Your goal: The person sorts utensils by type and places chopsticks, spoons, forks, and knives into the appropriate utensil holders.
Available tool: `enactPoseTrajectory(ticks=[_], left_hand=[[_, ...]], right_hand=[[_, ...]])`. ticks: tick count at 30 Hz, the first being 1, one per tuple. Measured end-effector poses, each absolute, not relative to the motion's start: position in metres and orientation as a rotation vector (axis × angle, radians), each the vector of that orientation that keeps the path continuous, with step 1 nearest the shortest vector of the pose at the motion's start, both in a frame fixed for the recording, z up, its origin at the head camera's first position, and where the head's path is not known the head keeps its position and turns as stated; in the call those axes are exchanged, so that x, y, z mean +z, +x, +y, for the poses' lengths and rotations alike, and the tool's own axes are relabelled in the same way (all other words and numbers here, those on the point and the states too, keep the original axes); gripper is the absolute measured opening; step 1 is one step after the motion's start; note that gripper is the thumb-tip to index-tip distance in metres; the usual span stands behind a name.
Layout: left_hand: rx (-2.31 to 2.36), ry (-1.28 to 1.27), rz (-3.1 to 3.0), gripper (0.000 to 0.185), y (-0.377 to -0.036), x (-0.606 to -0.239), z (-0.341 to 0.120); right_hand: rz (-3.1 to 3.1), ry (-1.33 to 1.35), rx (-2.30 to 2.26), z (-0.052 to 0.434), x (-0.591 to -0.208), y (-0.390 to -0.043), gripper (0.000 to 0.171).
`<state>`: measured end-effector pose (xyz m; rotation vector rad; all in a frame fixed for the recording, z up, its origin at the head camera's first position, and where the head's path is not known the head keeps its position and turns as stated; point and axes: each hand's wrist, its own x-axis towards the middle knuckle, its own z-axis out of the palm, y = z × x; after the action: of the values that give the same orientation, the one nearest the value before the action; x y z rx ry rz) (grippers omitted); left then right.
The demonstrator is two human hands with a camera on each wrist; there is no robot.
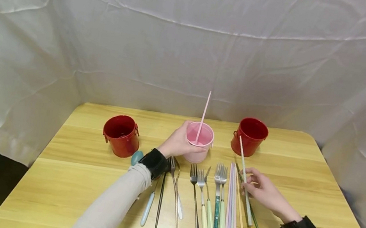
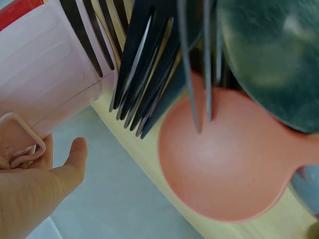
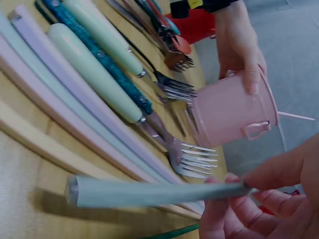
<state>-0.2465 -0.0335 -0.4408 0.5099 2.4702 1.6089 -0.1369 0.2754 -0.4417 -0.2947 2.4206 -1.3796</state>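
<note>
A long, pale green, slim stick (image 3: 149, 193) is pinched between the thumb and fingers of the right hand (image 1: 265, 191), its near end raised over the pale wooden bench (image 1: 80, 181). The fingers of the left hand (image 1: 179, 142) are clamped on a pink, round bucket (image 1: 196, 157) by its rim; a thin pink stick (image 1: 204, 113) stands in it, leaning, its upper part well above the rim. Beyond the right fingers stands a red, round bucket (image 1: 251, 148); left of the left fingers is another red, round bucket (image 1: 125, 146), its inside too dark to read. Just left of the right fingers lie lilac, pink and pale green sticks (image 1: 228, 203), then a metal fork with a mottled teal handle (image 1: 216, 217). Below the left fingers are black and metal forks (image 1: 196, 206) and, nearer the wrist, a salmon-coloured, round-bowled spoon (image 2: 219, 159).
</note>
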Motion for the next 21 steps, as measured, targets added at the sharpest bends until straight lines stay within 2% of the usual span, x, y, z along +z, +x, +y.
enactPoseTrajectory(ticks=[7, 21], left_hand=[[1.604, 0.507, 2.471, 0.091, -0.246, -0.440, -0.034], [1.593, 0.520, 2.501, 0.089, -0.249, -0.443, -0.036]], right_hand=[[2.401, -0.309, -1.429, 0.271, -0.432, -0.145, 0.048], [2.489, -0.426, -1.579, 0.238, -0.409, -0.174, 0.036]])
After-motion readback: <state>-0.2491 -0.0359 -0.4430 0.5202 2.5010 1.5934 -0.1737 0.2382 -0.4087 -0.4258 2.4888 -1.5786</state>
